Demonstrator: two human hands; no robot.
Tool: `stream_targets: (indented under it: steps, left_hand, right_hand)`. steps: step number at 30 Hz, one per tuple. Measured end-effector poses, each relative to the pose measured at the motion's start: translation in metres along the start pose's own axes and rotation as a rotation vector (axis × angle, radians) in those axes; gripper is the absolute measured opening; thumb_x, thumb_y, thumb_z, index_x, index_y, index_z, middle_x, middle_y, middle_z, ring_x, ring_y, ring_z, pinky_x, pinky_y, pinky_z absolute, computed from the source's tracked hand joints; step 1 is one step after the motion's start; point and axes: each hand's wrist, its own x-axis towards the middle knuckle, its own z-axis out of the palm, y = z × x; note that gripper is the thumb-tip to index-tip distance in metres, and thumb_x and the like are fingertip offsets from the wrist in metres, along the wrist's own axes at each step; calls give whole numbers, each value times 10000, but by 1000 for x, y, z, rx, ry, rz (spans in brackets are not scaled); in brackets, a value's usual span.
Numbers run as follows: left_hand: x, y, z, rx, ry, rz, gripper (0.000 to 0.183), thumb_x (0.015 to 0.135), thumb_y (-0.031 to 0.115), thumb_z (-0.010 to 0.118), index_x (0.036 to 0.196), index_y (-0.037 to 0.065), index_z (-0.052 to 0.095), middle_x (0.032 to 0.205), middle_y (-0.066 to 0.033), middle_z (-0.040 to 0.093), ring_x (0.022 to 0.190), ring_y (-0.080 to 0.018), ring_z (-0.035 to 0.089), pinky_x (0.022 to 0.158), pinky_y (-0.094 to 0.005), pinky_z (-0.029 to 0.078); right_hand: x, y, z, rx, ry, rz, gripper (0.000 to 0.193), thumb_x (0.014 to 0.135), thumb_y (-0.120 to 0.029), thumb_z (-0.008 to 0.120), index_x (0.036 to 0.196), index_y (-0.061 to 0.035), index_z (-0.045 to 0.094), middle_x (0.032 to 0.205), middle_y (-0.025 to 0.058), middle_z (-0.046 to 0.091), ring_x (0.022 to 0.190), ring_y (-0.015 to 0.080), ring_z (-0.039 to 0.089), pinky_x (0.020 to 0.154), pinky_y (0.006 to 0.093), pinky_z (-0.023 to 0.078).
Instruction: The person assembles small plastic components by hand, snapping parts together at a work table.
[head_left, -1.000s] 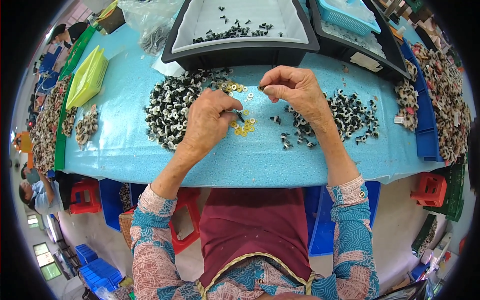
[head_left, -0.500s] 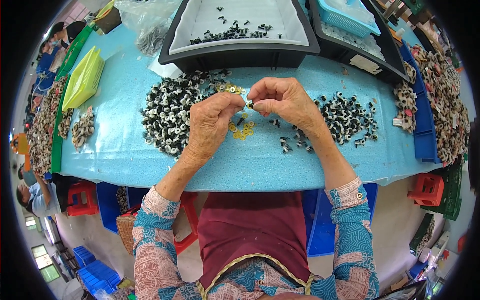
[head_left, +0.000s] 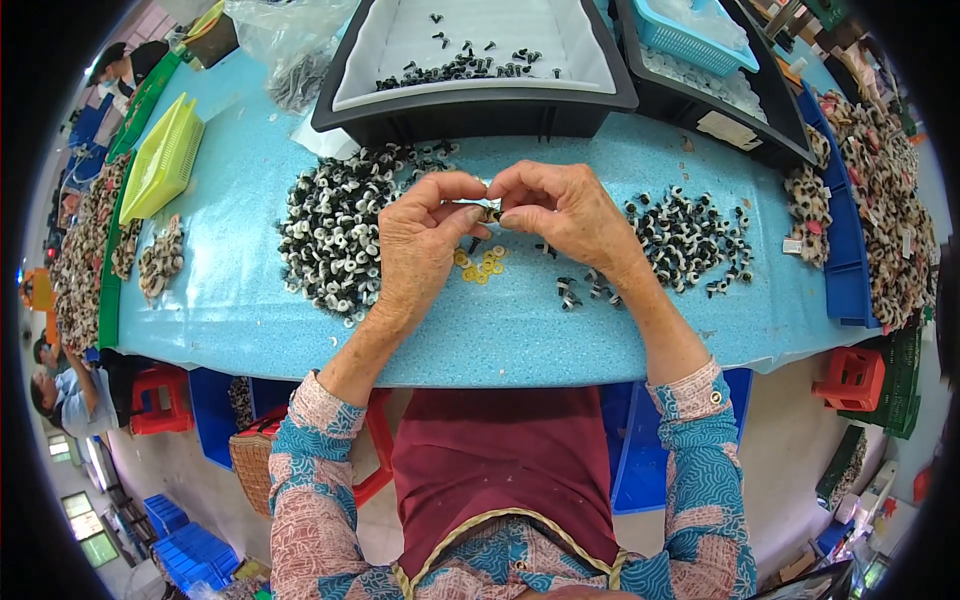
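Note:
Over the middle of the blue table, my left hand (head_left: 425,240) and my right hand (head_left: 575,215) meet with their fingertips pinched round a small dark piece (head_left: 489,213). It looks like one of the black stemmed pieces, but the fingers cover most of it. Just below the hands lie several small yellow rings (head_left: 482,268) and a loose black stemmed piece (head_left: 474,244). To the left is a big heap of black pieces with white rings (head_left: 335,240). A looser heap of similar black-and-white pieces (head_left: 690,240) spreads out beside my right wrist.
A black tray with a white liner (head_left: 470,115) stands behind my hands, black pieces inside. Right of it is another black bin (head_left: 760,130) with a blue basket (head_left: 695,40). A yellow-green basket (head_left: 163,160) and spotted plush pieces (head_left: 160,258) lie left. A blue crate (head_left: 850,270) borders the right.
My left hand has shifted slightly up and its fingertips have come against those of my right hand. The yellow rings behind the fingers are now mostly covered.

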Motion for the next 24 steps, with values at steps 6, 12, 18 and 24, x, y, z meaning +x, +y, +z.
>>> stream_targets:
  steps: [6, 12, 18, 24]
  left_hand:
    - [4, 4, -2, -176, -16, -22, 486, 823, -90, 527, 1265, 25, 360, 1243, -182, 458, 908, -208, 626, 653, -261, 565]
    - [-1, 6, -4, 167, 129, 168, 259, 823, -62, 567, 1064, 15, 511, 1034, -74, 586, 772, -138, 632, 624, -243, 527]
    - [-22, 9, 7, 892, -260, 586, 186, 712, 65, 675, 868, 41, 576, 952, -90, 586, 1006, -283, 537, 840, -401, 430]
    - [-19, -1, 13, 1032, -344, 674, 204, 719, 27, 640, 903, 32, 553, 972, -106, 560, 1005, -288, 531, 833, -394, 425]
  right_hand:
    - [4, 3, 0, -440, 28, -348, 197, 785, 11, 615, 977, -19, 648, 762, 18, 620, 725, 109, 585, 648, 265, 480]
    - [5, -2, -16, -168, 108, -228, 171, 826, -13, 585, 985, -31, 647, 830, 31, 631, 748, 107, 590, 639, 244, 485]
    - [2, -2, -19, 88, 164, 4, 140, 893, -57, 532, 1008, 6, 581, 795, 71, 627, 640, 86, 578, 557, 218, 489]
    - [-2, -5, -18, 120, 227, 35, 150, 842, -70, 544, 953, 8, 610, 689, 49, 618, 542, 80, 541, 476, 230, 453]
